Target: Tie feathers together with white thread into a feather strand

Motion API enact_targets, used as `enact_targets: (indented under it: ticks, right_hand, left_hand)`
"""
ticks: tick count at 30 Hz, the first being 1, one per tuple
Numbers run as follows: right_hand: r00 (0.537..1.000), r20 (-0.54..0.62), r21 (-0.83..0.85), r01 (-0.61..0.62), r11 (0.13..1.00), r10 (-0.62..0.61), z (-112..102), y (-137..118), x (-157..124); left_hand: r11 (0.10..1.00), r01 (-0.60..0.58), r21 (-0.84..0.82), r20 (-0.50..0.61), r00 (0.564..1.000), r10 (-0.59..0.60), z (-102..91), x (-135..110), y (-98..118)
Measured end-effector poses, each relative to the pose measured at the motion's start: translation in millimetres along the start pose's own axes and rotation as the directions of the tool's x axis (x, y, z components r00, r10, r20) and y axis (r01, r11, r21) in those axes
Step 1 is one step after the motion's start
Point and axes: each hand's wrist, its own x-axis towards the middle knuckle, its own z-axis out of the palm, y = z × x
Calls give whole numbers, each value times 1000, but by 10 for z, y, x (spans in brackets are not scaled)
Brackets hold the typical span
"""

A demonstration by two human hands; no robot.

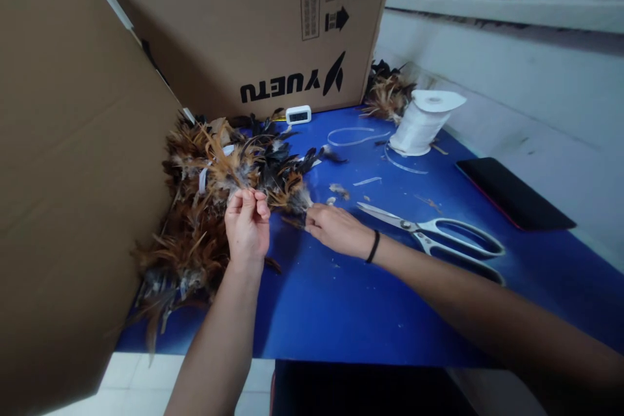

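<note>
A heap of brown, orange and black feathers (205,208) lies on the blue table (341,299) against the cardboard. My left hand (247,224) is raised over the heap, its fingers pinched together on a small bunch of feathers (238,172). My right hand (334,229), with a black band at the wrist, rests on the table with its fingertips closed on feathers (292,198) at the heap's right edge.
White-handled scissors (433,234) lie just right of my right hand. A white spool of ribbon (422,123), loose clear strips, a small white timer (298,115) and a second feather clump (387,94) sit farther back. A black phone (514,194) lies right. Cardboard boxes (234,19) wall the left and back.
</note>
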Motion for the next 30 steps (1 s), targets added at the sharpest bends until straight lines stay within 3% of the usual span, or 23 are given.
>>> enact_targets:
  ticks: [2,6,9,15,22,30]
  right_hand:
    - [999,2,273,-36,961,37,-60,36,-39]
    - [987,28,704,-132,697,159,-205,68,-174]
    - [979,2,833,-114,541,204,-263,70,-265]
    - [963,-95,944,7,329,252,-215,83,-325]
    - [917,-134,960,25,280,375,-187,-32,-308]
    - [873,-209,960,97,264,440,-132,-113,-209]
  left_hand:
    - [1000,-5,-1,-1,1000,5,-1,3,3]
    - [999,-12,29,12,1000,12,-11,-9,-34]
    - [996,-8,86,39,999,5,-24,-32,-121]
    - [969,41,244,117,991,-72,-8,-132,-330]
    - [904,37,427,139,985,-106,18,-228,-452]
    - [811,-76,580,181,983,-38,4,-254,-476]
